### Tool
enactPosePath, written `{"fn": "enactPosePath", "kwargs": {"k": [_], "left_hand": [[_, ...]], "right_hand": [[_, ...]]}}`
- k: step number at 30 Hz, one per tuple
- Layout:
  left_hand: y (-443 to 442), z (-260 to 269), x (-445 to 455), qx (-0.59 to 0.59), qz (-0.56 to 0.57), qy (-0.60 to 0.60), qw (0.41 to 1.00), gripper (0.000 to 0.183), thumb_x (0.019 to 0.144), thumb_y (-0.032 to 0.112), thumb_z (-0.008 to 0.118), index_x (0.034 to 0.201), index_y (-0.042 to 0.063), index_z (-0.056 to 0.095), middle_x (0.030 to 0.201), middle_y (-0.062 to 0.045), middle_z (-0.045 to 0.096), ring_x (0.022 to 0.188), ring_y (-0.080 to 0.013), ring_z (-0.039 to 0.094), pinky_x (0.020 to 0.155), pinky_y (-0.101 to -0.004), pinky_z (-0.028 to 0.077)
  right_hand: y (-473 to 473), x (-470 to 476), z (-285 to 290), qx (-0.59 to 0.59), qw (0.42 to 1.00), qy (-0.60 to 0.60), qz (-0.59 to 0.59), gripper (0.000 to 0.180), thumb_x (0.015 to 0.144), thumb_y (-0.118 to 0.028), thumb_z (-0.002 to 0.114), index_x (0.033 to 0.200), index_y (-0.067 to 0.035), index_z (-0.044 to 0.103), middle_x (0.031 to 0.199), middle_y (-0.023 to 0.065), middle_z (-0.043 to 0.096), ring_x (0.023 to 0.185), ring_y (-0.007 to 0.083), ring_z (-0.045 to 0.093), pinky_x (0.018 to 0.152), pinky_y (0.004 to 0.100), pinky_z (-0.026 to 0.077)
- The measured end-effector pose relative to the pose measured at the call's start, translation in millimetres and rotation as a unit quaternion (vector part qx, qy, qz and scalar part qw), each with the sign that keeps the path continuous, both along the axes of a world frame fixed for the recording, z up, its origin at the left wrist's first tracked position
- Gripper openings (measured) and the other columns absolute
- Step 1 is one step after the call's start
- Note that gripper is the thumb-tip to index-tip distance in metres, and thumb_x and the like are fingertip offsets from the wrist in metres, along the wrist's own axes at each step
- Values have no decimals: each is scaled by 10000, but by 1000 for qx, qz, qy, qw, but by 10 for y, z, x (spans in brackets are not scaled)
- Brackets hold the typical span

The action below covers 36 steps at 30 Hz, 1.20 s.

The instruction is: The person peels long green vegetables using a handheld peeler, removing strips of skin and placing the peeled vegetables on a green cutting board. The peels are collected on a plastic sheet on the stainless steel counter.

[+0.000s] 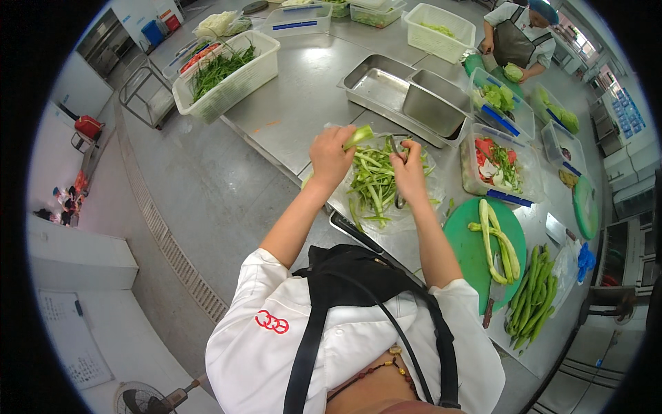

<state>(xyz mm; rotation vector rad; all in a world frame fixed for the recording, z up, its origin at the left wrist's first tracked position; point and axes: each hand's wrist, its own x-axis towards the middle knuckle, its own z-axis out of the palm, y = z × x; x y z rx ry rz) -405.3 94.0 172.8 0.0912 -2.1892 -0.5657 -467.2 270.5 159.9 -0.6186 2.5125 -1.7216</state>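
My left hand (333, 155) grips a pale green, partly peeled long vegetable (359, 137), whose end sticks out past the thumb. In my right hand (409, 173) is a metal peeler (397, 150), held upright and apart from the vegetable. Below both hands, a heap of green peelings (373, 181) lies on a clear plastic bag (408, 220). To the right, several peeled vegetables (486, 235) rest on a round green cutting board (460, 248), partly over a knife (495, 295) with a brown handle. Unpeeled long green vegetables (535, 295) lie beside the board.
Steel pans (380, 106) stand beyond the peelings. A tub of cut vegetables (476, 181) is at the right, a basket of greens (248, 77) at the far left. A cleaver (556, 229) lies past the board. Across the table, a co-worker (517, 41) holds a cabbage (513, 72).
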Motion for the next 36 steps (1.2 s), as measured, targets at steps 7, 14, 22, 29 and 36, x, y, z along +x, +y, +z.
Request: {"fn": "enactPosePath", "kwargs": {"k": [7,14,22,29,36], "left_hand": [[238,-82,-175,-38,47,-34,998,613,592,117,703,1185,138,552,786,-57,488,765,-261,509,651,-367,420],[310,-147,-154,214,-190,-52,957,578,685,50,597,1253,49,493,916,-89,522,865,-216,528,777,-297,426],[328,-252,-161,539,-289,-63,788,432,794,24,525,1224,-10,502,1070,-57,525,1003,-133,504,877,-258,387],[360,-255,0,405,-201,-45,891,427,785,38,564,1202,-28,502,971,-82,490,939,-171,512,800,-274,418],[388,-324,-25,191,-66,2,979,459,739,21,606,1187,-21,516,975,-138,495,921,-285,519,798,-334,431]], "right_hand": [[-291,314,36,-104,992,-41,62,371,861,-136,478,1172,3,333,802,125,548,716,219,550,677,329,442],[-247,123,-71,-122,987,-86,66,333,876,-154,482,1143,-13,340,748,109,555,665,182,550,609,313,437],[-104,95,253,-141,956,-229,120,197,887,-181,483,1007,-100,348,637,24,479,440,86,397,361,242,284],[-97,-162,200,-244,923,-282,89,152,902,-190,466,985,-135,351,613,16,469,353,71,326,301,214,221],[-218,369,155,-128,948,-248,151,169,894,-197,482,984,-129,356,619,20,469,342,80,334,291,231,231]]}}
